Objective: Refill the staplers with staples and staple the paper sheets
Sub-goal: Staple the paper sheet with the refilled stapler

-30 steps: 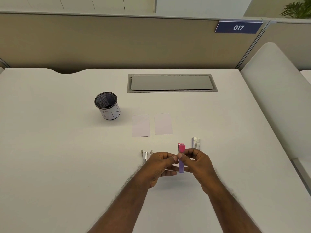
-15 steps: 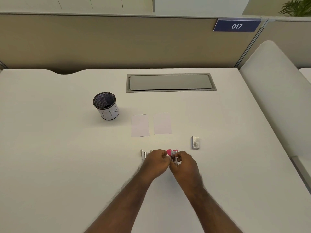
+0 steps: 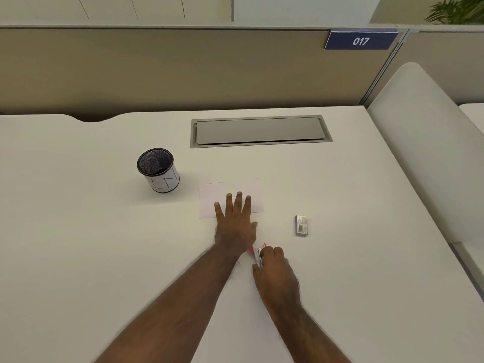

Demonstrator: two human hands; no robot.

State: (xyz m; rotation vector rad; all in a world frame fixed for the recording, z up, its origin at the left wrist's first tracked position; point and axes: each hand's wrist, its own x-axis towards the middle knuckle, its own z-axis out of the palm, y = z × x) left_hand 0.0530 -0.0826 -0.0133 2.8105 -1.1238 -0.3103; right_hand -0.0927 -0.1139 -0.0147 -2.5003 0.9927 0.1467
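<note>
We work at a white desk (image 3: 78, 258), bare enough that nothing crowds the job. At its far side a grey cable hatch (image 3: 260, 131) lies shut and flush, well apart from our hands. To the left a mesh pen cup (image 3: 159, 170) stands upright, empty as far as we can tell, and well clear of our reach.

Two small paper sheets (image 3: 209, 197) lie flat side by side in the middle, edges almost meeting. Our left hand (image 3: 235, 224) stretches over them with fingers spread wide and flat, holding nothing; the fingertips rest on or just above both sheets, so we judge we mean to gather them into one stack.

Our right hand (image 3: 275, 268) stays nearer us, curled around a pink stapler (image 3: 258, 254), which pokes out past the thumb side and sits low over the desk. We judge it is kept there ready, so the sheets can come to it.

A small staple box (image 3: 301, 225) lies to the right, apart from both hands, near enough to fetch. The left forearm crosses just beside the stapler, which could hamper us as we draw the sheets back.
</note>
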